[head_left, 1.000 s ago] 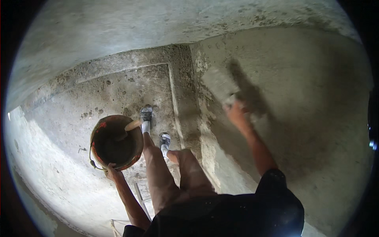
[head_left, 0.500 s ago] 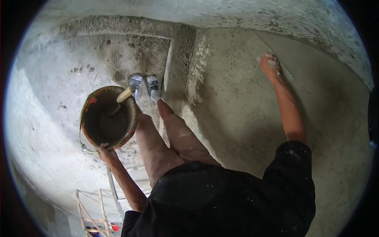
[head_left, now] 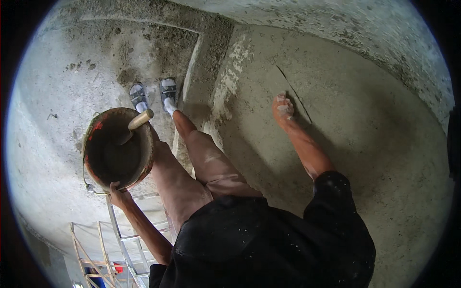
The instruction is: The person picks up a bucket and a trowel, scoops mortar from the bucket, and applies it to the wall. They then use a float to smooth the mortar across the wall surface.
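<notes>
My left hand grips the near rim of a mortar-caked bucket, thumb over the edge, and holds it up beside my left leg. Inside the bucket rests a trowel with a wooden handle; the handle leans over the right rim and its blade is partly hidden in the dark interior. On the right, my right hand, smeared with grey mortar, is closed on a flat plastering trowel. The thin dark edge of this plastering trowel shows against the damp grey plaster; my hand hides its handle.
My sandalled feet stand on the mortar-spotted floor, left of a raised ledge. A metal ladder and a wooden frame stand at the lower left. A rough wall curves along the upper right.
My right hand and the plastering trowel have moved left and nearer across the plaster. The bucket sits slightly further left in view. My feet are wider apart, and more of the ladder shows.
</notes>
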### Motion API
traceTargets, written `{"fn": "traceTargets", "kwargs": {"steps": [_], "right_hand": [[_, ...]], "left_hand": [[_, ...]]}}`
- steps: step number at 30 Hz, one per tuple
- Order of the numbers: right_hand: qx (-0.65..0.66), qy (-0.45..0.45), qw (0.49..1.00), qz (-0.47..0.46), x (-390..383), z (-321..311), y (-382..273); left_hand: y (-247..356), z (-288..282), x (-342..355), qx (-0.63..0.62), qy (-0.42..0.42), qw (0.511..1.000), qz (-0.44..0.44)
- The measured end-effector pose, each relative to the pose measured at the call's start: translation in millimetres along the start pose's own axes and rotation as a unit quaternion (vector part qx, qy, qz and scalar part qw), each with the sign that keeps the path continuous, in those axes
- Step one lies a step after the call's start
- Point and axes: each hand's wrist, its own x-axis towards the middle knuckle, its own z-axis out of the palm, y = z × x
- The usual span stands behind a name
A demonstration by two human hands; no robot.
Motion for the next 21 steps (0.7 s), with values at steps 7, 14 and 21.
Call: {"fn": "traceTargets", "kwargs": {"steps": [7, 14, 21], "right_hand": [[-0.164, 0.447, 0.876, -0.071, 247.0, 141.6, 183.4], [-0.12, 0.125, 0.985, -0.01, 83.6, -31.0, 105.2], [-0.252, 0.164, 0.953, -0.036, 53.3, 13.3, 166.1]], "left_hand": [[-12.3, 44.0, 21.5, 0.004, -0.047, 0.997, -0.066], [14.8, 8.3, 32.7, 0.049, -0.02, 0.999, 0.009], [25.8, 10.9, 15.8, 0.237, -0.002, 0.967, 0.098]]}}
